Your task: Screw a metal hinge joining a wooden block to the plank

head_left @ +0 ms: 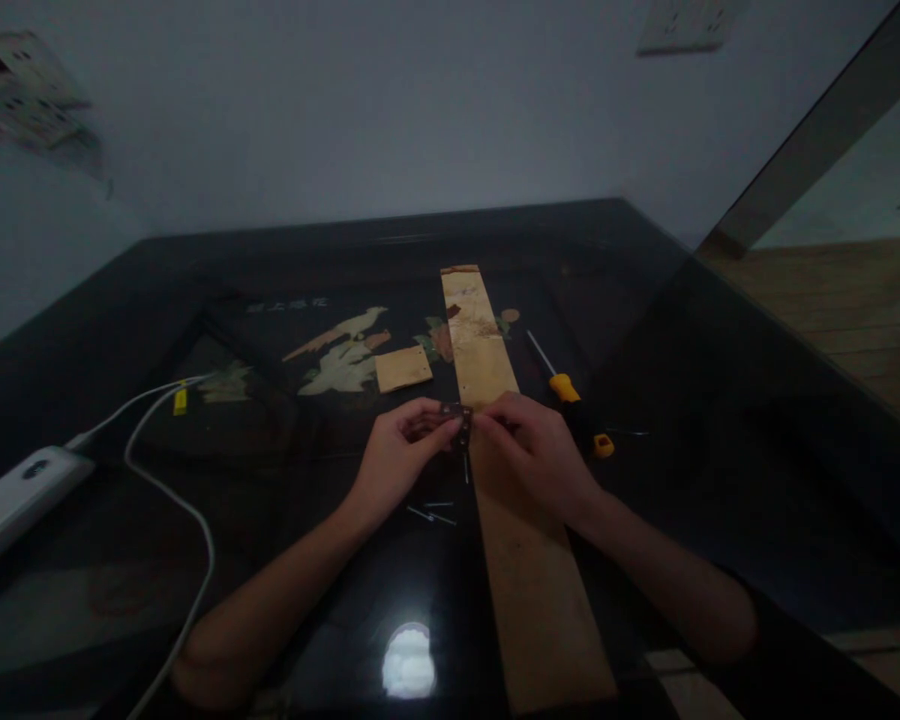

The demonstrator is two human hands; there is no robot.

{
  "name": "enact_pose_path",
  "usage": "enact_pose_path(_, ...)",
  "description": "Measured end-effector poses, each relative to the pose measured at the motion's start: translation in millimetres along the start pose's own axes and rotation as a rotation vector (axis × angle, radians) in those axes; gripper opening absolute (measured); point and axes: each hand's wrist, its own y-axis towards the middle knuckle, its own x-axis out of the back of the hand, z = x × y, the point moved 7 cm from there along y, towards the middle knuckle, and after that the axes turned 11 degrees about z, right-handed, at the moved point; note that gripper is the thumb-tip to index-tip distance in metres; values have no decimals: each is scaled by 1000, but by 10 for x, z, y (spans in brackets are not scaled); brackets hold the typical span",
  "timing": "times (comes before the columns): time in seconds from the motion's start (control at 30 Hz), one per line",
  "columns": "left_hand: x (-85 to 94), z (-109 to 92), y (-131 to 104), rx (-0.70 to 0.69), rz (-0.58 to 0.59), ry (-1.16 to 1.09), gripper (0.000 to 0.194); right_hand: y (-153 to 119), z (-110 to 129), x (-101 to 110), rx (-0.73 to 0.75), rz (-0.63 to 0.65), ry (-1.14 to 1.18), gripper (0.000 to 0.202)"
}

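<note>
Between the thumb and fingers of my left hand [405,445] is a small dark brown metal bracket with holes [464,428]. A screw [466,468] points down from the bracket's lower end. My right hand [534,445] is closed in a pinch at the bracket's right side; whatever its fingertips hold is too small to make out. Both hands are over a long wooden board [544,600] or its left edge. Several loose screws [431,514] lie on the dark tabletop below my left hand.
A square wooden piece [403,369] lies left of the board. On the right rests a screwdriver [566,388] with a yellow and black handle, near a thin metal piece [628,432]. A white power strip [26,500] and cable [202,530] occupy the glossy table's left side.
</note>
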Motion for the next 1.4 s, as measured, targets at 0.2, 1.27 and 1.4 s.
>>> enact_pose_path(0.2, 228, 59, 112, -53, -97, 15, 26, -137, 281, -284, 63, 155, -704, 20)
enact_pose_path(1.27, 211, 15, 122, -140, -48, 15, 23, -182, 438, -449, -13, 259, -1021, 17)
enact_pose_path(1.4, 208, -6, 118, -150, -35, 25, 21, -72, 521, -611, -4, 379, -1078, 23)
